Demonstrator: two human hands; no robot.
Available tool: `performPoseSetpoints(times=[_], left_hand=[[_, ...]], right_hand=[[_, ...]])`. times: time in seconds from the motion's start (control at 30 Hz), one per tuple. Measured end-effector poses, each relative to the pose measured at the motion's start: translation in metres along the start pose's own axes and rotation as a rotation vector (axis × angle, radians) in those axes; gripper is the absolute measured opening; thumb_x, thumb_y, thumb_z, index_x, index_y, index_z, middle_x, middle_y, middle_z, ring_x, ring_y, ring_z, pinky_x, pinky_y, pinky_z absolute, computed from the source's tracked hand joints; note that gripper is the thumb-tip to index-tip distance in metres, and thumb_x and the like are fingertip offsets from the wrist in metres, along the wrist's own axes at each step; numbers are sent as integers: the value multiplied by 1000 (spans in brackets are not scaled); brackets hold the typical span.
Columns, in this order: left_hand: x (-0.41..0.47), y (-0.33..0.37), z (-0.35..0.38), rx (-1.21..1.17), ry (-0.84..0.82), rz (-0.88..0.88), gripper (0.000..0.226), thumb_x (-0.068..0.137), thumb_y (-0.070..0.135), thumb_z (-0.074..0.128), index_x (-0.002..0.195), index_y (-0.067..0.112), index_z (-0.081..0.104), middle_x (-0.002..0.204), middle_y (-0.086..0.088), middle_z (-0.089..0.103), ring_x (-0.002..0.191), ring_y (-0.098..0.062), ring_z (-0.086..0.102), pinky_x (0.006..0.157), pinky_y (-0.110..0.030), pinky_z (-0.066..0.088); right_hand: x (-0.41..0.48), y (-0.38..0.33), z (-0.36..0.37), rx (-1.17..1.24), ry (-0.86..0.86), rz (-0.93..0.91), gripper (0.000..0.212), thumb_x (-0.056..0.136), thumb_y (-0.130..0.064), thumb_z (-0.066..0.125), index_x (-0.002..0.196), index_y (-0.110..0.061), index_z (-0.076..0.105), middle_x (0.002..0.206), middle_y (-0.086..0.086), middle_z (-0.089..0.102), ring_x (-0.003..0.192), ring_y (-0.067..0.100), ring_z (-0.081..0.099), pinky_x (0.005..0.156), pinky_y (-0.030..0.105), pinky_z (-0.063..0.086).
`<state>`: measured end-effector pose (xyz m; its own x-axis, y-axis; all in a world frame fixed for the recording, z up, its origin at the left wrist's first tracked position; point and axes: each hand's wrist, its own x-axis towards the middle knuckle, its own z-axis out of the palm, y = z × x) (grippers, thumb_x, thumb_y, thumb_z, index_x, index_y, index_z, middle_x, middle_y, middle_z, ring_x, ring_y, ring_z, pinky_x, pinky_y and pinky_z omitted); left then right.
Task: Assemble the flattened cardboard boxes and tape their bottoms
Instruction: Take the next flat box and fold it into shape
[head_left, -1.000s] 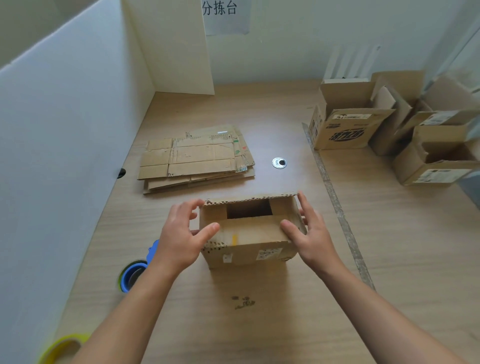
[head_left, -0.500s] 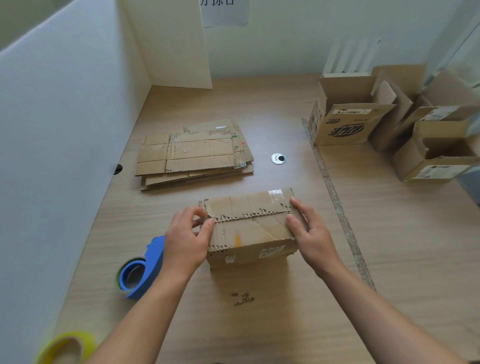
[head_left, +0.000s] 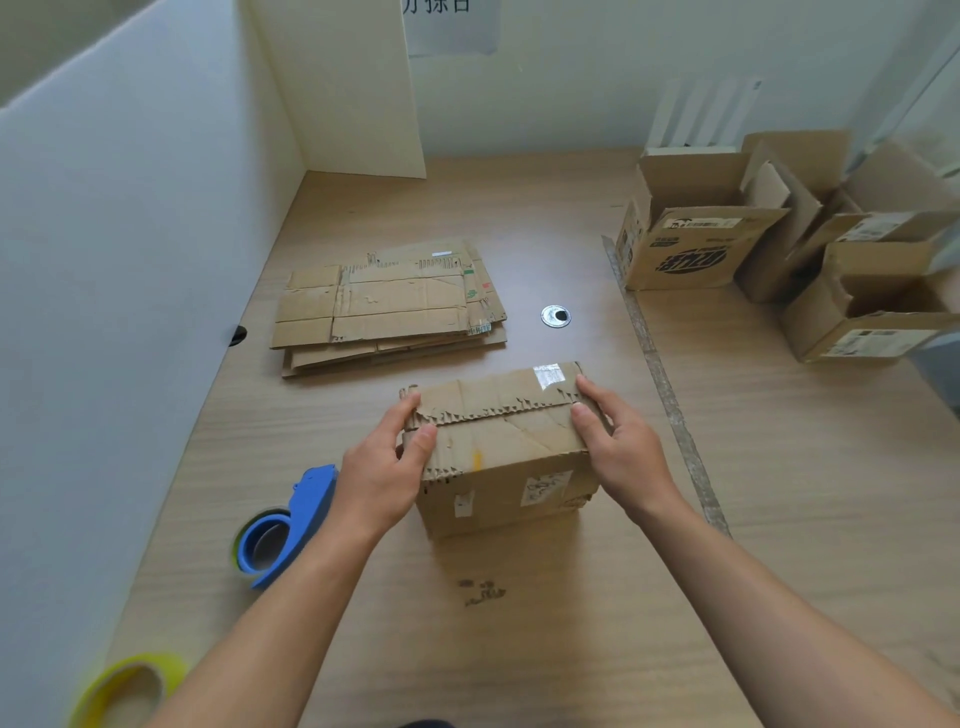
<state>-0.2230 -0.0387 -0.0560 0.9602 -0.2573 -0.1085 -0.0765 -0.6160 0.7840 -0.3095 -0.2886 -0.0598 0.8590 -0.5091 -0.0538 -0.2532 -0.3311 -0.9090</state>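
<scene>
L hand (head_left: 379, 467), R hand (head_left: 623, 447) in grip on box (head_left: 498, 431) ends; front labels (head_left: 545, 488) illegible

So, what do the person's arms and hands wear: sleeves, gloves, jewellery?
Nothing visible. The left forearm and right forearm are bare up to the picture's edge, no sleeves. The left hand and right hand have no gloves, rings, watch or bracelet.

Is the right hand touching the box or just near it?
Touching. The head view shows the right hand with its thumb lying on the top flaps of the cardboard box and its fingers against the box's right end.
</scene>
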Motion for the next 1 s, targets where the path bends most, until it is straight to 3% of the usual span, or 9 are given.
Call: performPoseSetpoints(times=[0.2,0.33,0.47,0.53,0.63,0.77,1.0], left_hand=[[2,2,-4,56,-28,-45,45,99,48,51,143,41,45,139,-1,57,127,-21,51,94,-29,39],[-3,-2,-5,67,16,-18,45,99,46,51,143,38,46,134,5,59,119,-18,56,90,-28,41],[-20,-6,6,-1,95,49,47,99,40,53,145,37,43,126,16,57,106,-7,57,82,-19,43],[-22,-7,10,-32,118,48,47,99,40,52,146,36,43,135,12,57,115,-11,58,93,-27,48],[-19,-5,14,-50,102,20,47,100,43,50,146,39,42,134,11,59,121,-17,56,102,-41,46],[-8,2,20,-48,84,20,46,101,42,49,146,39,42,92,34,48,100,-7,56,86,-30,41],[4,3,29,-105,82,-26,43,102,45,45,145,42,42,97,34,49,83,13,50,72,-12,38]], right_hand=[[0,-10,-5,-37,-44,41,37,99,-32,58,136,-28,59,133,-9,61,123,7,53,110,33,41],[-1,-8,0,-56,-37,26,37,99,-31,58,136,-28,59,131,-7,61,122,10,54,108,33,41],[-11,3,10,-91,11,-46,38,99,-28,59,137,-29,57,122,-8,59,112,2,50,93,9,34],[-10,6,11,-100,18,-59,38,100,-28,58,138,-30,56,121,-9,58,108,-3,47,88,0,29],[-3,6,6,-118,5,-59,39,100,-28,57,139,-28,56,126,-4,59,111,1,48,95,13,32],[5,2,-1,-163,8,-65,40,101,-27,56,140,-23,55,131,2,61,116,8,51,97,17,32],[16,-5,-4,-218,21,-42,41,102,-28,55,142,-22,54,135,5,61,126,20,52,97,18,31]])
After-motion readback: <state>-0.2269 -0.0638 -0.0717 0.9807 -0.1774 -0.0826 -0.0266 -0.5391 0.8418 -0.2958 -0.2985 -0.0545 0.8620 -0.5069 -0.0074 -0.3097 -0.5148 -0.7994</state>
